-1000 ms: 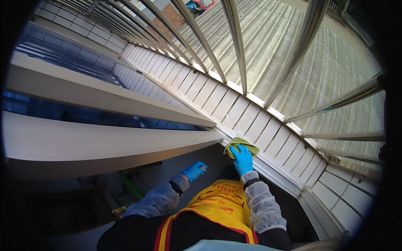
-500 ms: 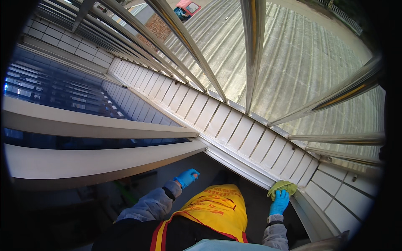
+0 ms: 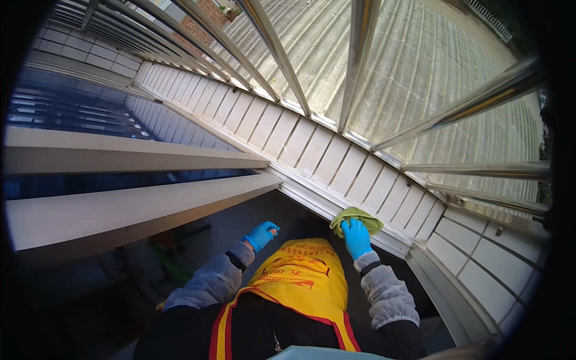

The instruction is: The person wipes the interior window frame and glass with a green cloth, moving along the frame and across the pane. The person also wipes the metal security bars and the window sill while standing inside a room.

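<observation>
Green folded cloth (image 3: 363,217) moved left along white window track (image 3: 315,199), gripped in blue-gloved right hand (image 3: 356,237). Blue-gloved left hand (image 3: 261,236) hangs apart, loosely half-open.

The cloth (image 3: 362,214) lies on the track (image 3: 309,195) before the railing (image 3: 357,60).

Your white, grooved window-frame sill (image 3: 312,196) runs diagonally before you, with a crumpled green cloth (image 3: 360,213) lying across it.
</observation>
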The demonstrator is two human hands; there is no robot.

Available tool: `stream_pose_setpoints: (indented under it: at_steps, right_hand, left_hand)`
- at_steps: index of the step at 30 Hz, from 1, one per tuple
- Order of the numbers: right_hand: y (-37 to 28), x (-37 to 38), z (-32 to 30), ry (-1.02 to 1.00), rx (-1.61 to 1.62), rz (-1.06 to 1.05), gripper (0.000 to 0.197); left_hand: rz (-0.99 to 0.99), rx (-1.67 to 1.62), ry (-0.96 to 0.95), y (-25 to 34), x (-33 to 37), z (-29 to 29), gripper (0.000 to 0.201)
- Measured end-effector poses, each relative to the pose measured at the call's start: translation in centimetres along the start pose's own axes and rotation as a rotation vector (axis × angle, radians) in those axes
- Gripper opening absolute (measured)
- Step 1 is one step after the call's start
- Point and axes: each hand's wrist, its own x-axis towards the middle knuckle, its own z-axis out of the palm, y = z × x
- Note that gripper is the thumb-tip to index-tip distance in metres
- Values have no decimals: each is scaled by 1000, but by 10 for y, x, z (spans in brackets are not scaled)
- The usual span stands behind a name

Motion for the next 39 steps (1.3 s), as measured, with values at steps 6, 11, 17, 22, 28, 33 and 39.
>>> stream_pose_setpoints:
  at_steps: [6, 11, 17, 22, 28, 33, 39]
  right_hand:
    - [-80, 104, 23, 147, 11, 0, 15]
    - [-31, 44, 16, 58, 134, 9, 31]
    - [76, -97, -17, -340, -160, 442, 21]
    - [78, -120, -17, -320, -430, 724, 14]
    - [12, -169, -25, -559, 914, 914, 29]
    - [8, -183, -44, -43, 733, 1107, 32]
    - [10, -148, -53, 50, 63, 1084, 45]
  left_hand:
    - [-13, -18, -28, -9, -11, -13, 25]
    - [-65, -4, -33, 0, -16, -18, 22]
    - [16, -8, -79, 15, -4, -3, 21]
    - [84, -30, -145, 8, -3, 1, 21]
    - [30, -33, -115, -12, -5, -26, 23]
    - [-2, 0, -55, -19, -2, -44, 21]
    - [46, -33, -62, -15, -4, -39, 21]
